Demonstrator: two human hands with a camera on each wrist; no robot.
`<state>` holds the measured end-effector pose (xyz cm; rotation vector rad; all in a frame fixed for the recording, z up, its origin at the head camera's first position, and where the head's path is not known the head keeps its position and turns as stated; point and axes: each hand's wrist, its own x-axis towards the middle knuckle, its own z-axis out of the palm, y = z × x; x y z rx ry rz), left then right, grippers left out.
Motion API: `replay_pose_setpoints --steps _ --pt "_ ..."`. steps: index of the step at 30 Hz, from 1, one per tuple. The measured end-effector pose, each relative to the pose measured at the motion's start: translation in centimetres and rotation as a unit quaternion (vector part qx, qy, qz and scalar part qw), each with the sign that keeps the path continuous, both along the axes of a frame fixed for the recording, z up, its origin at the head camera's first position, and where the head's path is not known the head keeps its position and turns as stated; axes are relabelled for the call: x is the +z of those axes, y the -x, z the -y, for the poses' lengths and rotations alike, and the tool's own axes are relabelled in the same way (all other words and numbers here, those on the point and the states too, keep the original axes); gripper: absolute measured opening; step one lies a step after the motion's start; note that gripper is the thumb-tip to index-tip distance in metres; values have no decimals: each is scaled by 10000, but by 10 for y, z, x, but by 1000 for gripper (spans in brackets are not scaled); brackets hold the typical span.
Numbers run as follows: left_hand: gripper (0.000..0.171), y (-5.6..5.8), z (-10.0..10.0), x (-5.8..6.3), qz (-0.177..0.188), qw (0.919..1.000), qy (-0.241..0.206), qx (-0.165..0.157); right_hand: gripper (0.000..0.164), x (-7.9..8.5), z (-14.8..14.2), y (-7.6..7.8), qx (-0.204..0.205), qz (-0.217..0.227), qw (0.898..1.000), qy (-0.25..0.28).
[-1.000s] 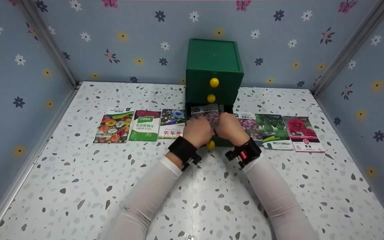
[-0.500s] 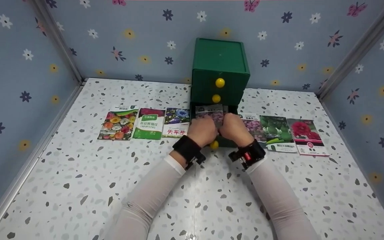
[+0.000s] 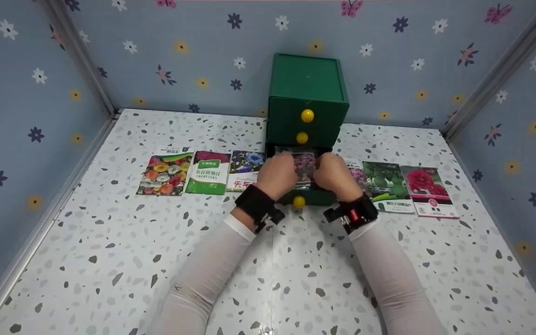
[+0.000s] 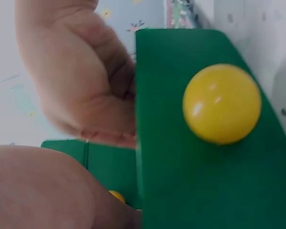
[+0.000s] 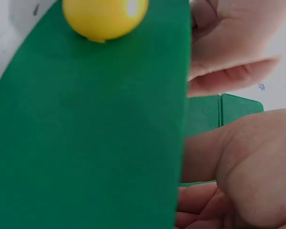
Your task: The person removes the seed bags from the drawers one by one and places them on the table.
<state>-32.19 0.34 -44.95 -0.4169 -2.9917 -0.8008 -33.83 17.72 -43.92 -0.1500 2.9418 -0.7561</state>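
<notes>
In the head view, the bottom drawer [image 3: 306,198] of a green drawer cabinet [image 3: 309,77] is pulled out, and a seed packet [image 3: 304,167] with pink flowers lies in it. My left hand [image 3: 277,176] is at the packet's left side, bent over the drawer. On the other side, my right hand [image 3: 337,175] reaches in at the packet's right edge. Both wrist views show the green drawer front with a yellow knob [image 4: 222,104]; it hides the fingertips of both hands, so I cannot tell whether they grip the packet.
Left of the cabinet lie seed packets showing mixed blooms [image 3: 165,174], impatiens [image 3: 208,172] and blue flowers [image 3: 244,170]. To its right are a pink-flowered packet [image 3: 357,174], a green-fruit packet [image 3: 387,186] and a red-flowered packet [image 3: 430,191]. Patterned panels [image 3: 203,42] enclose the speckled table [image 3: 156,279].
My hands have moved apart, the left one leftward and the right one rightward. The pink-flowered packet in the drawer shows more fully between them. The head camera shifted slightly earlier.
</notes>
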Motion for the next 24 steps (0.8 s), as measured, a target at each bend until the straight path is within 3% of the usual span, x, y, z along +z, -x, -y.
replay_pose_setpoints --steps 4,10,12,18,24 --pt "14 2 11 8 -56 9979 -636 102 49 5 -6 1 -21 81 9998 180" --pt "21 6 28 15 -97 9923 -1232 119 23 15 -10 0 -138 575 9968 535" --pt "23 8 33 16 -55 9905 -1371 117 29 17 -11 0 -192 719 9946 716" --pt "41 12 46 20 379 9848 -1688 154 33 18 -14 -2 -178 1014 9858 1326" --pt "51 10 58 23 917 9789 -1826 64 30 24 -13 -7 -61 1267 9809 1476"
